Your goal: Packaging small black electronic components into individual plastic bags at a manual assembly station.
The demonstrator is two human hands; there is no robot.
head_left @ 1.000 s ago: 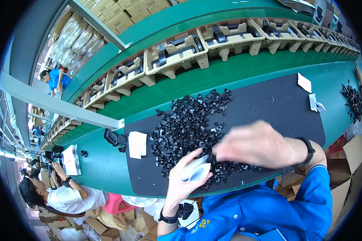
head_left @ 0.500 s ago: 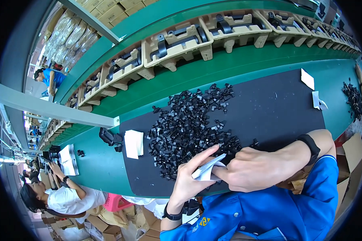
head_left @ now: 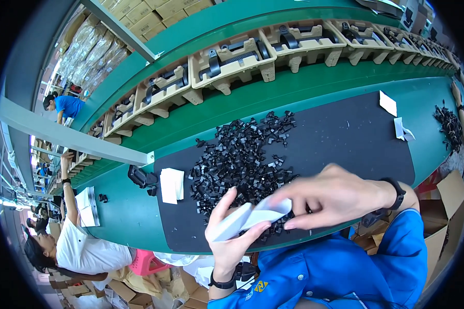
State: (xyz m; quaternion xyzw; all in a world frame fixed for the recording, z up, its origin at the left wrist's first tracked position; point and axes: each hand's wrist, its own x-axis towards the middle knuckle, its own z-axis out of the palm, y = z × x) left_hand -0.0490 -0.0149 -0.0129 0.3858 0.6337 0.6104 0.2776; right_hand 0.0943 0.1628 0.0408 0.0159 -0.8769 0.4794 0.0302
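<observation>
A small stack of folded white paper sheets [head_left: 231, 222] is in my left hand [head_left: 226, 250], pinched between the thumb and fingers above the near edge of the black mat. One sheet [head_left: 265, 212] stands away from the stack and curls up at its right end. My right hand [head_left: 330, 198] is beside that curled end, its index finger blurred over the paper and its thumb apart below. Just beyond both hands lies a broad heap of small black plastic parts [head_left: 237, 159], partly hidden by them.
White papers [head_left: 171, 185] lie left of the heap, near a black part [head_left: 142, 177]. Two more papers [head_left: 388, 103] rest at the mat's far right. Molded trays [head_left: 232, 62] holding black devices line the raised conveyor. A co-worker in white [head_left: 82, 242] sits at left; an open carton [head_left: 443, 206] stands at right.
My right hand has lifted and drawn back from the paper, its fingers opening. My left hand has moved left and tilted the stack, and one sheet now stands apart. The co-worker at left reaches up toward the conveyor.
</observation>
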